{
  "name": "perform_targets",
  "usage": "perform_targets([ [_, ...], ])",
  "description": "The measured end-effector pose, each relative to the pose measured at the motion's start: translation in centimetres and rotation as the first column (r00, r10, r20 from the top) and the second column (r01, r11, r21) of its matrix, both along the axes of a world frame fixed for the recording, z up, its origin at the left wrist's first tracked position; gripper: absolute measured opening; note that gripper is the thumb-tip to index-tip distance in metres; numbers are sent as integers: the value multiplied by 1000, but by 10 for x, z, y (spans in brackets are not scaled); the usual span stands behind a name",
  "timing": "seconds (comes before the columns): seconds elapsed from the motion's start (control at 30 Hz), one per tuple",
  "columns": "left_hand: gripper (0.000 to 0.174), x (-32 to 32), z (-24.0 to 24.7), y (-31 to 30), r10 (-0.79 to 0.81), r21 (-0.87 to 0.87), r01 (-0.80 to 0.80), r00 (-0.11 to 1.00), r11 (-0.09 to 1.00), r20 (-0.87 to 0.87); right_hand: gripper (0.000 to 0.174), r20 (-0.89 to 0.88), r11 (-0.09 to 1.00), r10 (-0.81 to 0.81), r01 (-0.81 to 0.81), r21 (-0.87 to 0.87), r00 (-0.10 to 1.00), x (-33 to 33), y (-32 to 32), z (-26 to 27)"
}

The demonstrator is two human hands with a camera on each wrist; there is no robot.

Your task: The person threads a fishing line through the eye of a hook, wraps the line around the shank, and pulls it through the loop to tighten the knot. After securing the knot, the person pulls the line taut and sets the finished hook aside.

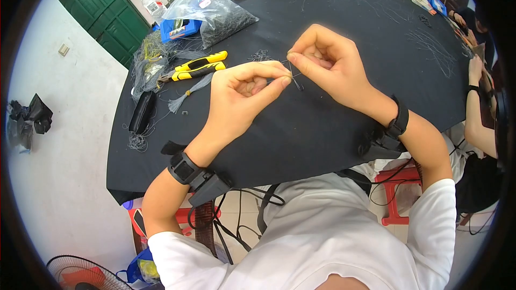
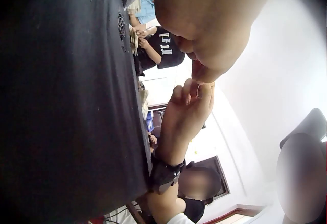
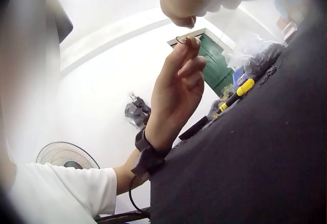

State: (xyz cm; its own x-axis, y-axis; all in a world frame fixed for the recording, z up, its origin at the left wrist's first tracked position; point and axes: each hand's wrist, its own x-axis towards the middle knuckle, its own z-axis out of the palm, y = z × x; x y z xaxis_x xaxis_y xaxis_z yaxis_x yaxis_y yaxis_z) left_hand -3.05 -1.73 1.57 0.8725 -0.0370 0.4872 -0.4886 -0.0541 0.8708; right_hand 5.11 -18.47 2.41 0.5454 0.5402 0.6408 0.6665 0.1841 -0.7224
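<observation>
Over the black-covered table (image 1: 301, 139), my two hands meet close together at the fingertips. My left hand (image 1: 239, 90) pinches a small dark fish hook (image 1: 300, 86) between thumb and index finger; its curved bend sticks out past the fingertips, and in the right wrist view the hook (image 3: 180, 40) shows as a thin curve. Slightly higher and to the right, my right hand (image 1: 334, 64) pinches a thin fishing line (image 1: 291, 66) that runs down to the left fingertips. The hook's shank is hidden under the left fingers. A small heap of dark hooks (image 1: 260, 55) lies behind the left hand.
Yellow-black pliers (image 1: 200, 70), a tied bundle of line (image 1: 189, 96) and a black case (image 1: 142, 113) lie at the left. Behind them stand a clear bag of dark pieces (image 1: 226, 24) and a blue box (image 1: 180, 31). Loose line strands (image 1: 435, 51) lie at the right, near another person's arm (image 1: 477, 104).
</observation>
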Motion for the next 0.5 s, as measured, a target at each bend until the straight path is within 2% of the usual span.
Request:
perform_targets([
  [0.17,12,3,-2,4,2,22,-3,997,1000,71,10,-170,997,76,-80,-21,983,5,3,-9],
  [0.3,12,4,-2,7,13,2,-13,998,1000,69,9,-383,969,192,-237,-72,903,5,3,-13],
  [0.43,13,7,-4,7,67,-77,-65,997,995,25,10,-427,965,225,-261,-27,876,4,9,-22],
  [0.5,14,8,-4,7,98,-116,-99,995,988,-17,10,-344,970,188,-229,-84,920,-1,7,-21],
])
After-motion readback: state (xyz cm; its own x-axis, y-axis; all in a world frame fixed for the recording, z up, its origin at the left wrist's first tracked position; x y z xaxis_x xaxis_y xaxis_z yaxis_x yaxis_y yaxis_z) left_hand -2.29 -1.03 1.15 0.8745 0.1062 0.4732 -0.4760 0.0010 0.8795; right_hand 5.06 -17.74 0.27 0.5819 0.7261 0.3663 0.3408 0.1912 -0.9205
